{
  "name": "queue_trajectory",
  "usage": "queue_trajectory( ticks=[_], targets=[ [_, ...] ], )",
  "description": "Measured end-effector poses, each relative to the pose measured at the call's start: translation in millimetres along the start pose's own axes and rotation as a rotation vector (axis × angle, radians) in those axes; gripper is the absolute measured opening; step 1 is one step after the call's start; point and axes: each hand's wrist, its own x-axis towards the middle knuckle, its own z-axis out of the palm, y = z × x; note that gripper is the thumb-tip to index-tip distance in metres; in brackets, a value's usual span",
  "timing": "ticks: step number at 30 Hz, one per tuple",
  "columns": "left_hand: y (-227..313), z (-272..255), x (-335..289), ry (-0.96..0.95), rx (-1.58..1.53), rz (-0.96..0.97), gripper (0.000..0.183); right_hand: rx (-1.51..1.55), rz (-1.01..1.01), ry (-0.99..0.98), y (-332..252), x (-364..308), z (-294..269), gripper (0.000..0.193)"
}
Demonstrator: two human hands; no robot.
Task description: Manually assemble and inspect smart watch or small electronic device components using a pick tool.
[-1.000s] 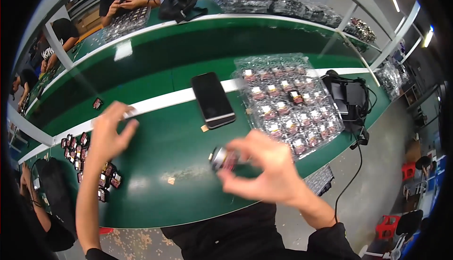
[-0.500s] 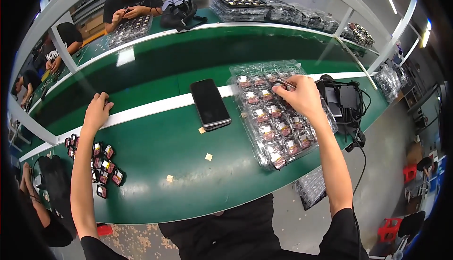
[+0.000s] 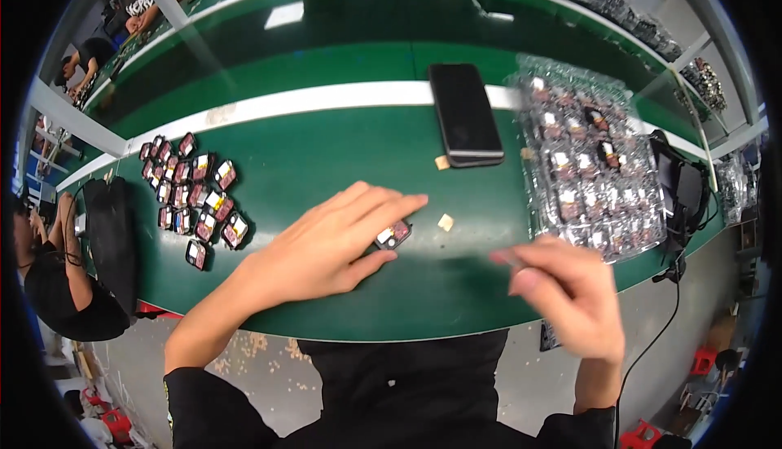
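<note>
Near the middle of the green table, my left hand [image 3: 334,241] lies low over the surface, with thumb and index finger on either side of a small black electronic module [image 3: 393,235] with a pinkish and white face. Right of it, my right hand [image 3: 570,294] hovers above the table's front part, blurred by motion. Its thumb and index finger are pinched on a thin metallic tool [image 3: 511,259], whose exact kind is smeared. Several similar modules [image 3: 199,196] lie in a loose group on the left. A clear plastic tray [image 3: 542,192] with modules in its pockets sits at the right.
A dark phone [image 3: 466,115] lies behind my hands, across the white strip [image 3: 326,100]. Small beige squares [image 3: 445,222] are scattered on the table. Black cables and a device [image 3: 684,180] crowd the tray's right side. Another person [image 3: 73,278] is at the far left.
My view has shifted. My left hand has come from the table's left side to the middle, around a module. My right hand has left the tray and moved toward the table's front.
</note>
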Motion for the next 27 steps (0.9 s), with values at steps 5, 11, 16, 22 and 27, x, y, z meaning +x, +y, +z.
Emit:
queue_trajectory(
  ticks=[5, 11, 16, 22, 27],
  targets=[
    [-10.8, -2.5, -1.9, 0.078, 0.084, 0.019, 0.083, 0.025, 0.017, 0.012, 25.0, 10.0, 54.6, 0.025],
    [-18.5, 1.8, -9.3, 0.104, 0.151, -0.067, 0.051, 0.035, -0.049, 0.164, 45.6, 25.4, 75.8, 0.014],
    [-19.2, 0.3, -11.5, 0.046, 0.067, -0.024, 0.056, 0.044, -0.064, 0.21, 57.7, 31.4, 78.0, 0.015],
    [-23.4, 6.5, -10.4, 0.03, -0.027, -0.006, 0.056, -0.041, -0.139, 0.191, 60.7, 32.0, 80.7, 0.016],
    [-25.6, 9.0, -8.2, 0.041, -0.049, -0.016, 0.059, -0.153, -0.148, 0.204, 60.5, 36.3, 84.4, 0.018]
  ],
)
